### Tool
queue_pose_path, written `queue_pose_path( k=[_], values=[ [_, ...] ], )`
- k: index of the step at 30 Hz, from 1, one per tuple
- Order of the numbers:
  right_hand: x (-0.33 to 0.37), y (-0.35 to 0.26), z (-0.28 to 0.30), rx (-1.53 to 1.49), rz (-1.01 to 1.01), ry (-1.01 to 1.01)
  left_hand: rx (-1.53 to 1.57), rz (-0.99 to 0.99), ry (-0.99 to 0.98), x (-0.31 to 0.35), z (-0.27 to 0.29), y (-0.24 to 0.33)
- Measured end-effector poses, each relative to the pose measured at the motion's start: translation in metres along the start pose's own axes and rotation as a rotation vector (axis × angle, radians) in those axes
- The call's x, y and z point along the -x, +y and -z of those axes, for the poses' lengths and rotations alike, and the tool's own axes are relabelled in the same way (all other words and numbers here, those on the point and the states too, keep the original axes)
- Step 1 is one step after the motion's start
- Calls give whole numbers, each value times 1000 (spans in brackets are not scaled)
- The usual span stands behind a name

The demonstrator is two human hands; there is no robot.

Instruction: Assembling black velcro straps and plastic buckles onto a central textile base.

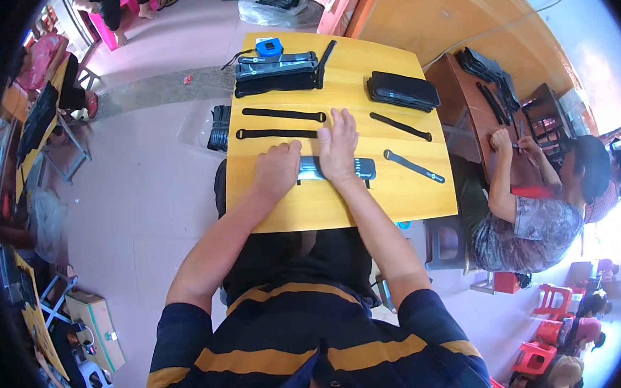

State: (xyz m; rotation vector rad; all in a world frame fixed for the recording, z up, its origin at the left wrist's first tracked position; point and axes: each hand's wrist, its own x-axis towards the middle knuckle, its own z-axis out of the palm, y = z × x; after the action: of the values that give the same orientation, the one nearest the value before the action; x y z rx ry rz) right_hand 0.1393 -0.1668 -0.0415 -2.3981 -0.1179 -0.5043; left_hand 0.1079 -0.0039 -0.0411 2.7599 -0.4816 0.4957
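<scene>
1. Far left of the yellow table (283, 213): a bundle of black straps (217, 128) hung off the table's left edge, partly in clear wrap.
2. Two long black straps (283, 114) (276, 133) lay flat and parallel on the left half, near the hands but apart from them.
3. Left hand (276, 169) rested knuckles-up on the left end of a dark flat pouch (362, 166); fingers were curled in tight. Whether they gripped the pouch could not be told.
4. Right hand (338, 147) lay palm-down across the middle of the same pouch, fingers straight and close together, pressing flat, holding nothing.
5. The pouch sat at table centre, its right end showing past the right hand.
6. Far edge: a stack of dark packets (277, 74) with a small blue object (269, 47) just behind.
7. Right half: a pile of black pouches (402, 90) and two single straps (400, 126) (413, 166), well apart from the hands.
8. Far right: another person (532, 209) sat at a brown table (460, 89).
</scene>
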Motion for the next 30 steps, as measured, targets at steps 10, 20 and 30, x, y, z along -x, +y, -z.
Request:
queue_pose_path(
  k=[10,20,30],
  values=[
    [12,79,67,217,-45,93,63,6,45,0,-1,-2],
    [39,127,138,346,-19,19,458,176,130,1,11,-8],
    [42,105,143,229,-23,9,559,227,121,4,21,-11]
  ],
)
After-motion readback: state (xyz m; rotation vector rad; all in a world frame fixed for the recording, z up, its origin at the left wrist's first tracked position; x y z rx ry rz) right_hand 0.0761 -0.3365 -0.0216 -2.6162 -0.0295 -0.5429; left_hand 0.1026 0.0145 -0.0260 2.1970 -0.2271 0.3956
